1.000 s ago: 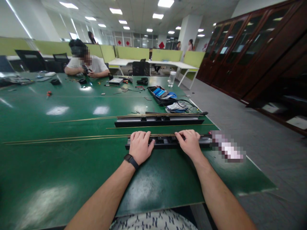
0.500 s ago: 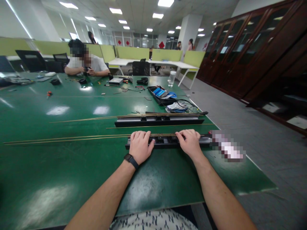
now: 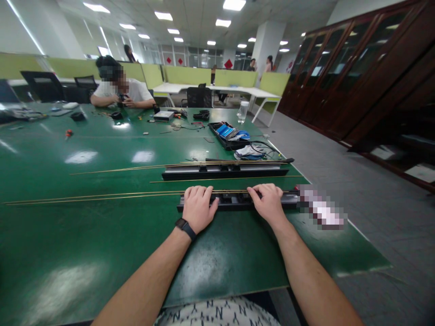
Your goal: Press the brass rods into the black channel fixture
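Observation:
A long black rail [image 3: 236, 206] with a grey inner face lies crosswise on the green table in front of me. Two thin brass-coloured rods [image 3: 102, 197] run along its far edge and stick out well past its left end. My left hand [image 3: 198, 206] rests over the rail's left part, fingers curled across its far side and thumb on the near side. On the rail's right part, my right hand [image 3: 268, 201] pinches at the rods with thumb and index finger. The fingertips of both hands are partly hidden.
Behind lies a second black rail [image 3: 226, 173] with more thin rods. Farther back are a black tray [image 3: 222, 141] with blue items, a crumpled glove [image 3: 250, 152] and a clear water jug [image 3: 242, 112]. A person [image 3: 122, 90] sits across the green table [image 3: 102, 258]. A blurred pinkish object [image 3: 322, 208] lies right.
The rods' far left end has shifted very slightly left, and my right hand has moved a touch left with it. My left hand stays in place on the rail.

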Available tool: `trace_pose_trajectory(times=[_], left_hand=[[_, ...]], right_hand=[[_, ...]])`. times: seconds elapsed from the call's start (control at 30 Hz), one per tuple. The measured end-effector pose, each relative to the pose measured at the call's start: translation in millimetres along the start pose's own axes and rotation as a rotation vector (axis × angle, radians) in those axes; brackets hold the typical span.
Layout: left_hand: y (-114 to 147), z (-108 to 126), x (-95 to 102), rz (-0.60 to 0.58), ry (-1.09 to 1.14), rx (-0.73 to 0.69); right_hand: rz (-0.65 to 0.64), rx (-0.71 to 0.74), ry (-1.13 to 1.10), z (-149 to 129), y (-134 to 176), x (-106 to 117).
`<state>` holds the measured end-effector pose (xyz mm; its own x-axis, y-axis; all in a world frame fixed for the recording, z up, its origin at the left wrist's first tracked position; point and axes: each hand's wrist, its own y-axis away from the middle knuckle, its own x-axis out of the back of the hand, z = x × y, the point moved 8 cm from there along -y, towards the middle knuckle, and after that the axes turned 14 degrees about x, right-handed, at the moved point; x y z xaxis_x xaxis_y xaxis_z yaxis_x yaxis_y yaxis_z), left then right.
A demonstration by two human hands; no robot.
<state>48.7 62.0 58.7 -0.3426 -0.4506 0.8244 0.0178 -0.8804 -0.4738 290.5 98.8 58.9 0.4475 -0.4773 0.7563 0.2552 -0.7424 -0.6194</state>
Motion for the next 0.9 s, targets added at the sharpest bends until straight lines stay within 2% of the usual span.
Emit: trace_pose_trajectory(times=[0.9], left_hand=[[-0.7, -0.2, -0.4, -0.009, 0.002, 0.001]], right_hand=[[-0.011, 0.006, 0.005, 0.5, -0.4, -1.4]])
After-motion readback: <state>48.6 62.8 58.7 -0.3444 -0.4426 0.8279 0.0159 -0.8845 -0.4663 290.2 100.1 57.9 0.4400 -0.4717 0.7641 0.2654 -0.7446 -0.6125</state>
